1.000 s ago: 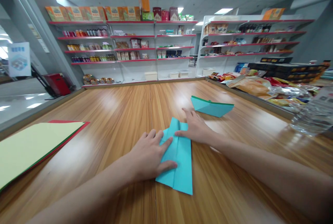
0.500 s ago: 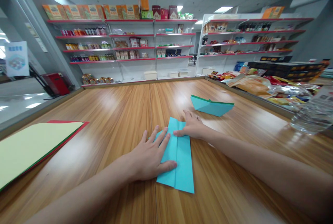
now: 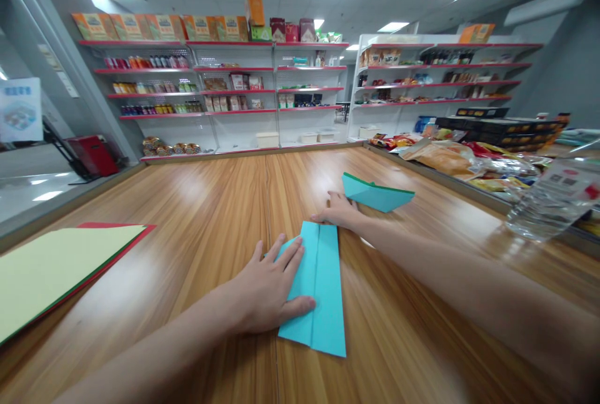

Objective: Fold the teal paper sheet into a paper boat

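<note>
A folded sheet of light blue paper lies on the wooden table in front of me, with a crease line running along its length. My left hand rests spread over the paper's left side, fingers apart and thumb on the sheet near the crease. At the far end of the sheet is my right hand, its fingers stretched out and its thumb by the top edge. Just beyond that hand sits a folded paper boat, blue with a green rim.
On the left lies a stack of coloured paper, pale yellow on top with green and red beneath. A clear plastic bottle stands at the right. Snack packets fill the surface past the table's right edge. Stocked shelves line the back.
My right hand has slid from on top of the paper to its far edge, with the far end of the sheet now flatter. My left hand stays on the paper. The view has shifted slightly.
</note>
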`<state>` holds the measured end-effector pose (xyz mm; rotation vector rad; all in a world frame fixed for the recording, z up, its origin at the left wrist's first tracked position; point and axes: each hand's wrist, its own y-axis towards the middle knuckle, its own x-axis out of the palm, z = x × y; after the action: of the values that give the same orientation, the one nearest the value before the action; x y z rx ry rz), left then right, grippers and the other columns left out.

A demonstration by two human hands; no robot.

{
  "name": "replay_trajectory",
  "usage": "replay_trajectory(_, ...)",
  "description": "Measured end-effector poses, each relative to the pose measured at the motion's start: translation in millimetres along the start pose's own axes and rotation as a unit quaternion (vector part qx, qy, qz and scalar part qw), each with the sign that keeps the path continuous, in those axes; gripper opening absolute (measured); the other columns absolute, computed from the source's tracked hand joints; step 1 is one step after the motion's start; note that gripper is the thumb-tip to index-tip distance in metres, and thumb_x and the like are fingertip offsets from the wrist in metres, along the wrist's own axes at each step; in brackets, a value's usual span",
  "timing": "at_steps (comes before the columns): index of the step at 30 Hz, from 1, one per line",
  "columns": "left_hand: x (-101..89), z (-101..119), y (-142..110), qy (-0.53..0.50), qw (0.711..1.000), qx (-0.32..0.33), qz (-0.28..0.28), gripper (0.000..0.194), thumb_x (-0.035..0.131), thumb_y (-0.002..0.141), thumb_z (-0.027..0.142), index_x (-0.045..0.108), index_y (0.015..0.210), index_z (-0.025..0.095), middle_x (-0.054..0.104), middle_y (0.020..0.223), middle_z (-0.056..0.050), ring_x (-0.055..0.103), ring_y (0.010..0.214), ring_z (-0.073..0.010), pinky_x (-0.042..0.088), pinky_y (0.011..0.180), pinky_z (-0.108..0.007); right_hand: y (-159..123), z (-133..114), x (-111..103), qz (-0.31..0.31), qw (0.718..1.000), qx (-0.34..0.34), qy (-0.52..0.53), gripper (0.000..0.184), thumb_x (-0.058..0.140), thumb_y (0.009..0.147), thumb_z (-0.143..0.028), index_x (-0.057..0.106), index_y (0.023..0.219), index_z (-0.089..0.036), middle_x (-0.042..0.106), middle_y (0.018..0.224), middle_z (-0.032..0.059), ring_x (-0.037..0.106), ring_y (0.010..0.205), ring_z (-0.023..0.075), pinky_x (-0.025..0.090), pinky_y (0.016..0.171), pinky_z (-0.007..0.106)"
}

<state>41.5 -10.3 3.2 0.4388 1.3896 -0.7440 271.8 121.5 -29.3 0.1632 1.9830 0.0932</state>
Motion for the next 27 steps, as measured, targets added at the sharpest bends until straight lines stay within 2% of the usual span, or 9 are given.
replay_trajectory(3, 3.3, 5.3, -1.3, 0.011, 1.0, -0.011, 0.026, 0.086, 0.02, 0.081, 0.073, 0.016, 0.146, 0.017, 0.014, 0.153, -0.012, 0.008, 0.137, -0.0397, 0.013, 0.106, -0.061, -3.1, 0.8, -0.7, 0.016, 0.999, -0.029, 0.011, 0.083, 0.066, 0.061, -0.064, 0.047, 0.124, -0.013, 0.046, 0.132, 0.0188, 0.037, 0.125, 0.0369, 0.023, 0.102, 0.052)
replay_trajectory(6, 5.5, 11.2, 1.0, 0.024, 0.997, -0.02, 0.066, 0.077, 0.018, 0.085, 0.068, 0.025, 0.144, 0.019, 0.029, 0.148, -0.014, 0.022, 0.134, -0.0384, 0.016, 0.105, -0.061, -11.1, 3.9, -1.8, 0.02, 0.995, -0.089, 0.036, 0.074, 0.058, 0.072, -0.061, 0.045, 0.127, -0.015, 0.047, 0.132, 0.0141, 0.042, 0.123, 0.0281, 0.028, 0.102, 0.041)
replay_trajectory(9, 7.8, 14.4, 4.6, 0.03, 0.994, -0.035, 0.096, 0.068, 0.017, 0.09, 0.058, 0.029, 0.142, 0.016, 0.036, 0.142, -0.017, 0.029, 0.13, -0.0362, 0.017, 0.105, -0.06, -17.5, 6.6, -4.4, 0.006, 0.987, -0.147, 0.056, 0.075, 0.056, 0.074, -0.063, 0.042, 0.131, -0.016, 0.048, 0.133, 0.0112, 0.045, 0.121, 0.0228, 0.033, 0.1, 0.034)
replay_trajectory(13, 9.9, 12.5, 6.8, 0.02, 0.998, -0.02, 0.063, 0.071, 0.014, 0.091, 0.058, 0.019, 0.145, 0.013, 0.013, 0.152, -0.015, 0.006, 0.138, -0.0367, 0.014, 0.106, -0.062, -20.2, 6.2, -7.2, -0.032, 0.979, -0.195, 0.054, 0.095, 0.068, 0.059, -0.066, 0.04, 0.134, -0.015, 0.045, 0.136, 0.0138, 0.041, 0.124, 0.0291, 0.03, 0.103, 0.04)
replay_trajectory(15, 9.7, 10.4, 6.9, 0.013, 0.999, -0.008, 0.041, 0.072, 0.011, 0.091, 0.059, 0.013, 0.146, 0.013, 0.005, 0.153, -0.011, -0.002, 0.138, -0.0355, 0.012, 0.107, -0.062, -20.3, 5.5, -7.5, -0.047, 0.977, -0.204, 0.05, 0.098, 0.068, 0.058, -0.066, 0.038, 0.136, -0.014, 0.044, 0.137, 0.0156, 0.039, 0.126, 0.0312, 0.029, 0.103, 0.044)
replay_trajectory(22, 4.2, 2.9, 6.2, -0.007, 1.0, 0.01, 0.017, 0.074, 0.014, 0.088, 0.063, 0.005, 0.147, 0.019, 0.0, 0.153, -0.008, -0.006, 0.138, -0.0342, 0.008, 0.107, -0.062, -19.8, 7.6, -8.8, -0.094, 0.973, -0.209, 0.027, 0.112, 0.066, 0.055, -0.071, 0.028, 0.142, -0.013, 0.032, 0.143, 0.0197, 0.029, 0.132, 0.0342, 0.023, 0.106, 0.048)
replay_trajectory(27, -2.1, -5.5, 5.1, -0.015, 0.999, 0.047, -0.007, 0.076, 0.02, 0.087, 0.066, 0.005, 0.147, 0.022, 0.001, 0.153, -0.006, -0.005, 0.139, -0.0331, 0.008, 0.108, -0.06, -19.3, 8.9, -10.8, -0.125, 0.969, -0.213, 0.013, 0.114, 0.066, 0.052, -0.073, 0.026, 0.144, -0.017, 0.029, 0.145, 0.0179, 0.024, 0.134, 0.0368, 0.019, 0.107, 0.052)
